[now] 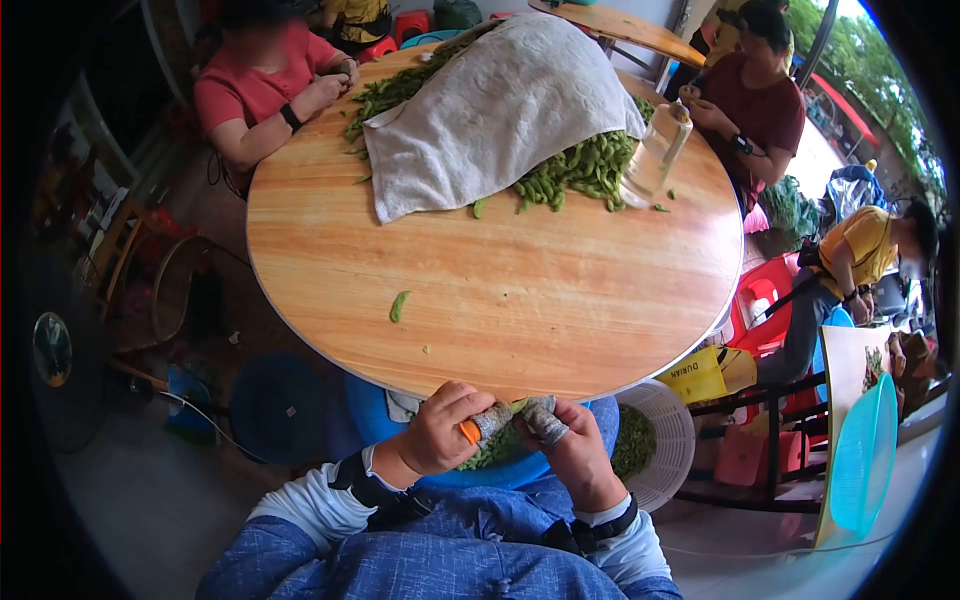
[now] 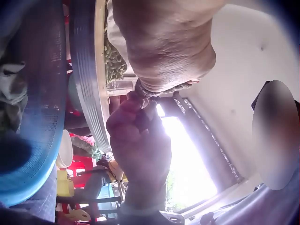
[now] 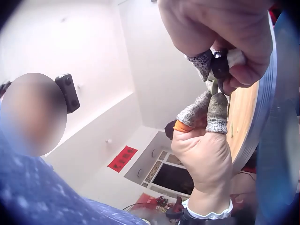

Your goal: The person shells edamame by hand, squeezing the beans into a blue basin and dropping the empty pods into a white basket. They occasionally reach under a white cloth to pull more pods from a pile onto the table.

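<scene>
A green bean pod [image 1: 517, 407] sits pinched between your two hands just below the near edge of the round wooden surface [image 1: 520, 300], above a blue basin [image 1: 500, 472] in your lap. Your left hand [image 1: 440, 432] and right hand [image 1: 572, 450] both curl their fingers [image 3: 216, 112], capped in grey guards, around it. Farther off, a white towel [image 1: 490, 110] covers a heap of pods [image 1: 585, 170]

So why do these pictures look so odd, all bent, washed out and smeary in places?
Head view: a fisheye lens bows the round table and darkens the corners. Left wrist view: bright backlight beyond the right hand washes out the middle, and the left hand is close and soft. Right wrist view: the sleeve at the bottom is blurred; the fingertips are sharper.
</scene>
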`<state>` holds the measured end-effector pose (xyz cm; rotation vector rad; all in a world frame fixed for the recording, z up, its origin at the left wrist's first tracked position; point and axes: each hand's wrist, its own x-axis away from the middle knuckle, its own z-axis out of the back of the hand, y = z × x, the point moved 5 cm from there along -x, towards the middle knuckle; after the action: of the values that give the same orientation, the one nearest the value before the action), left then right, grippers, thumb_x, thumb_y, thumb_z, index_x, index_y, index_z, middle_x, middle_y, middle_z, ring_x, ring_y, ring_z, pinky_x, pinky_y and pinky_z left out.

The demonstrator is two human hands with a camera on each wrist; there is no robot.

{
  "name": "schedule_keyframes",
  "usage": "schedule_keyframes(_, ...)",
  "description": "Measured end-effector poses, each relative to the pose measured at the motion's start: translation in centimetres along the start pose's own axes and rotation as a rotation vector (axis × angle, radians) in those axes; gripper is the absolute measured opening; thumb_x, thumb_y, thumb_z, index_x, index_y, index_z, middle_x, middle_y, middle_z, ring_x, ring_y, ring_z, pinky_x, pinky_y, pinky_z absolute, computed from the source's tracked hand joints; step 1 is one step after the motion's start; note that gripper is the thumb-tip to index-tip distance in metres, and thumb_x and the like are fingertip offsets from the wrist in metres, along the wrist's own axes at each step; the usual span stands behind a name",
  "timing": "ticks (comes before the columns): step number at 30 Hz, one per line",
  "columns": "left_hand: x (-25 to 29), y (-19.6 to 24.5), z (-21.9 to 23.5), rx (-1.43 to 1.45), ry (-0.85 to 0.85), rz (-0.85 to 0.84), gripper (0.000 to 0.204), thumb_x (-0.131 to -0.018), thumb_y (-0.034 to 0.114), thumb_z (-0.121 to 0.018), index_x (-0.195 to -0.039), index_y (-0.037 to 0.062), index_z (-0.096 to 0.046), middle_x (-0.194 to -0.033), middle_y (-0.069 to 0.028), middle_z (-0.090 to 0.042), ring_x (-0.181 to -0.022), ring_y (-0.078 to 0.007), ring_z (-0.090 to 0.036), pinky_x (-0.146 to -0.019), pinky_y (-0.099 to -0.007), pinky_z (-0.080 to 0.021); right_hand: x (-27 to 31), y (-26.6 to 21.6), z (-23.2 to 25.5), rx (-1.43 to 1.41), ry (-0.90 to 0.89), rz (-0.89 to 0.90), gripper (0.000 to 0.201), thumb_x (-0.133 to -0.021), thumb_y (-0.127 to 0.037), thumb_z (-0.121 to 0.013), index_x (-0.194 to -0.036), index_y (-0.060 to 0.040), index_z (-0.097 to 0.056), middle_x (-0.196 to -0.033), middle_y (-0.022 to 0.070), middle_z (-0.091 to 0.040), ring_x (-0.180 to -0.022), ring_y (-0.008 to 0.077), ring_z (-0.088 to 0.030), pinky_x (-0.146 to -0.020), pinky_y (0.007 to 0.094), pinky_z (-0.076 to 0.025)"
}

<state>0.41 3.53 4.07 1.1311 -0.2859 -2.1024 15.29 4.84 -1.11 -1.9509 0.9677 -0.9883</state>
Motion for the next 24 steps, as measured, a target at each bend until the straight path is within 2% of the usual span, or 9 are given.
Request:
schedule_keyframes(5, 0.1, 0.0, -0.3, -0.028, -0.012, -0.042, 0.041, -0.049, -0.003, -0.062, -0.089, -0.0049, -0.054, -0.080, -0.0139, -0.052, -0.068, -0.0267, -0.050, -0.061, -0.0334, -0.042, -0.2, 0.1, 0.0, -0.003, 0.015, -0.023, 0.020, -0.082, -0.017, -0.054, -0.095, -0.0010, -0.057, -0.086, 0.0017, -0.058, -0.076, 0.0079, -0.053, -0.067, 0.0190, -0.042)
schedule_keyframes(9, 0.1, 0.5, -0.4, -0.066, -0.034, -0.132, 0.041, -0.049, -0.004, -0.061, -0.089, -0.0054, -0.053, -0.079, -0.0135, -0.052, -0.066, -0.0257, -0.050, -0.059, -0.0328, -0.042, -0.2, -0.1, -0.1, -0.024, -0.003, -0.033, 0.017, -0.081, -0.016, -0.056, -0.089, -0.0017, -0.058, -0.078, 0.0001, -0.057, -0.069, 0.0062, -0.050, -0.060, 0.0179, -0.038)
schedule_keyframes(15, 1.4, -1.4, -1.6, 0.188, -0.014, 0.174, 0.037, -0.052, -0.004, -0.060, -0.088, -0.0037, -0.054, -0.081, -0.0145, -0.053, -0.071, -0.0282, -0.053, -0.061, -0.0337, -0.044, -1.0, 0.9, -0.1, -0.081, 0.039, -0.023, 0.014, -0.080, -0.015, -0.056, -0.085, -0.0021, -0.058, -0.074, -0.0009, -0.056, -0.063, 0.0062, -0.048, -0.056, 0.0179, -0.036)
schedule_keyframes(18, 1.3, -1.3, -2.1, -0.083, -0.020, 0.095, 0.033, -0.057, 0.000, -0.061, -0.089, -0.0020, -0.054, -0.081, -0.0143, -0.055, -0.074, -0.0305, -0.055, -0.065, -0.0349, -0.045, -1.0, 1.1, 0.1, -0.067, -0.008, 0.023, 0.014, -0.081, -0.014, -0.055, -0.087, -0.0022, -0.058, -0.076, -0.0012, -0.057, -0.065, 0.0055, -0.049, -0.057, 0.0178, -0.037)
schedule_keyframes(21, 0.8, -0.8, -1.9, -0.256, -0.218, 0.133, 0.038, -0.055, 0.002, -0.057, -0.092, -0.0029, -0.052, -0.088, -0.0164, -0.055, -0.079, -0.0327, -0.054, -0.070, -0.0404, -0.044, -0.6, 0.2, -0.7, -0.036, -0.042, 0.090, 0.015, -0.081, -0.010, -0.054, -0.093, -0.0017, -0.057, -0.081, -0.0019, -0.058, -0.068, 0.0049, -0.050, -0.060, 0.0187, -0.038)
schedule_keyframes(24, 0.1, -1.2, -1.6, 0.073, -0.290, 0.249, 0.034, -0.060, 0.004, -0.054, -0.092, -0.0030, -0.052, -0.085, -0.0171, -0.056, -0.078, -0.0341, -0.054, -0.070, -0.0393, -0.044, -0.6, -0.9, -1.4, -0.052, -0.128, 0.167, 0.018, -0.081, -0.009, -0.054, -0.097, -0.0001, -0.055, -0.087, 0.0010, -0.059, -0.076, 0.0075, -0.053, -0.068, 0.0208, -0.042)
